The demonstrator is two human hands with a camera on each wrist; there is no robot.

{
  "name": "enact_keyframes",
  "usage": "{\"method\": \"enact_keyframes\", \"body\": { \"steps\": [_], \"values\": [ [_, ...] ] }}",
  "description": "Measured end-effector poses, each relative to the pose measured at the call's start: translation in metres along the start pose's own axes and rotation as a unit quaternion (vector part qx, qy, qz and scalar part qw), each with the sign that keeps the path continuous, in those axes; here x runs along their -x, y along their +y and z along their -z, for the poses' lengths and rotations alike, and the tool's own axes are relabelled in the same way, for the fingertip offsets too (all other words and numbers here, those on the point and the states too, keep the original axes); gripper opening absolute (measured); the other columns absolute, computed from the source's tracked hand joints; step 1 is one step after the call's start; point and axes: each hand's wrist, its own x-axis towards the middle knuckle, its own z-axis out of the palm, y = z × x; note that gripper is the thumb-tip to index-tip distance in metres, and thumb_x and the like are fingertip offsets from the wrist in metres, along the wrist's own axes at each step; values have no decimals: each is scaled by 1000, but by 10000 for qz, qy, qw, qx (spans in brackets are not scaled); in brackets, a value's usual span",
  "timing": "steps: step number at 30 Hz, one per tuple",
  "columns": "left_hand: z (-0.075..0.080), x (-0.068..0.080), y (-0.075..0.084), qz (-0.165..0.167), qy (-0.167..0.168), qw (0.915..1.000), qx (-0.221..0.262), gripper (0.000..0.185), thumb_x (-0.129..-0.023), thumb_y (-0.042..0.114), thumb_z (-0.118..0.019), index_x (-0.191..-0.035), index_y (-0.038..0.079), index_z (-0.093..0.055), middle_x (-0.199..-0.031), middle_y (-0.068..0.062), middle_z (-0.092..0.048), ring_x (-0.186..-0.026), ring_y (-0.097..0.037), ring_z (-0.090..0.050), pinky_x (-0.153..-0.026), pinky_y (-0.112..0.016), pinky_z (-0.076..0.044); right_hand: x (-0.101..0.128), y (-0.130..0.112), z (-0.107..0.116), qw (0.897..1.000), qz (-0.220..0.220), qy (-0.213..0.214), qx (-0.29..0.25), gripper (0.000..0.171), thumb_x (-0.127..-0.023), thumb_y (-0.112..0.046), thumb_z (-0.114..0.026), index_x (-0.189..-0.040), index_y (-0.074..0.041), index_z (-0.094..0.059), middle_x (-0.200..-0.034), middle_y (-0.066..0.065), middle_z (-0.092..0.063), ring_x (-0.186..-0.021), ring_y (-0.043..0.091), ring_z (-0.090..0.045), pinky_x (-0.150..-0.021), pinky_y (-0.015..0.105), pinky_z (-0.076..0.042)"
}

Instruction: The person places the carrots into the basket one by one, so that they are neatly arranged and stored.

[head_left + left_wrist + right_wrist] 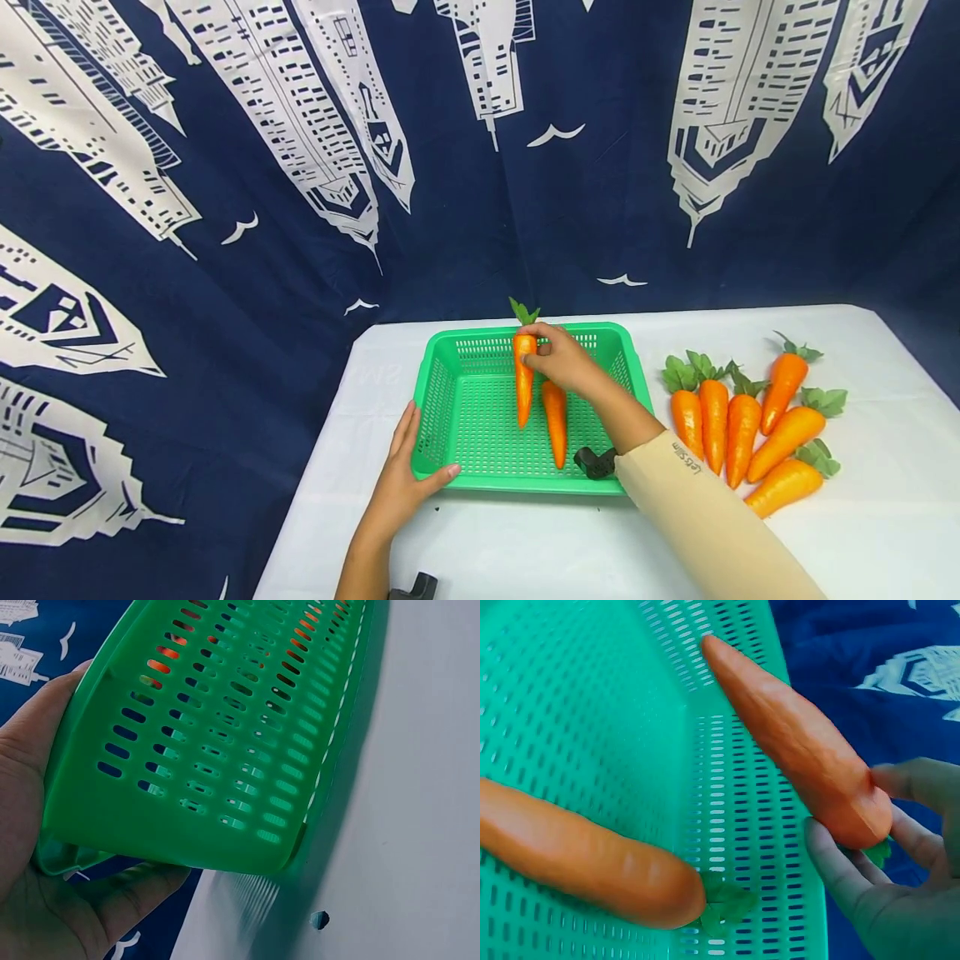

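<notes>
A green plastic basket (pixel 480 483) with slotted walls stands on the table. In the head view my left hand (pixel 408 479) rests against its front left corner, fingers straight along the left side and thumb at the front rim. The same corner lies between the thumb and fingers of my left hand (pixel 34 847) in the left wrist view. My right hand (pixel 562 358) pinches a carrot (pixel 524 387) near its leafy top, over the inside of the basket, tip pointing toward me. Another carrot (pixel 555 425) lies on the basket floor, its leaves tucked toward the far wall (pixel 727 904).
Several more carrots with green leaves, among them an orange one (pixel 742 429) and a yellower one (pixel 786 487), lie fanned out right of the basket on the white table (pixel 555 550). Behind hangs a dark blue cloth (pixel 562 225) printed with white buildings.
</notes>
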Motion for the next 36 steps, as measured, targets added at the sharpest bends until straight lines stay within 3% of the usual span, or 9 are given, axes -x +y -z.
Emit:
{"method": "enact_keyframes", "body": {
  "steps": [8,20,25,30,36],
  "values": [
    [-2,-2,-1,10,-5,10000,53,113,-79,46,-85,-164,24,-13,-170,14,-3,-158,-35,-12,-118,-70,-22,-4,13,-13,9960,7,-262,857,46,-91,-12,-74,-135,-13,-61,-134,20,-51,-117,36,-62,-84,41,-56],
    [-2,-2,-1,-24,-6,10000,27,114,-78,51,-84,-164,24,-14,-170,15,-3,-157,-35,-13,-118,-69,-23,-8,27,-26,9882,-80,-583,1412,34,-86,-16,-80,-117,-11,-69,-113,12,-63,-97,26,-59,-83,38,-53],
    [-2,-2,-1,-52,-17,10000,52,115,-78,50,-84,-164,24,-13,-170,15,-2,-158,-35,-12,-118,-69,-22,-8,30,-26,9835,-124,-727,1654,38,-86,-17,-80,-120,-4,-68,-111,16,-65,-97,27,-60,-86,40,-53],
    [-1,-1,0,-10,-32,10000,60,115,-78,51,-84,-164,25,-12,-170,14,-2,-158,-35,-13,-118,-70,-23,-8,31,-25,9851,-130,-759,1535,40,-88,-18,-78,-124,-3,-66,-119,20,-65,-108,33,-61,-93,46,-52],
    [0,0,0,0,14,10000,62,114,-79,49,-84,-164,26,-12,-171,13,-3,-157,-35,-13,-117,-70,-24,-10,25,-21,9927,-88,-496,1099,39,-91,-19,-74,-126,-4,-66,-124,21,-65,-113,35,-61,-97,50,-50]
  ]
}}
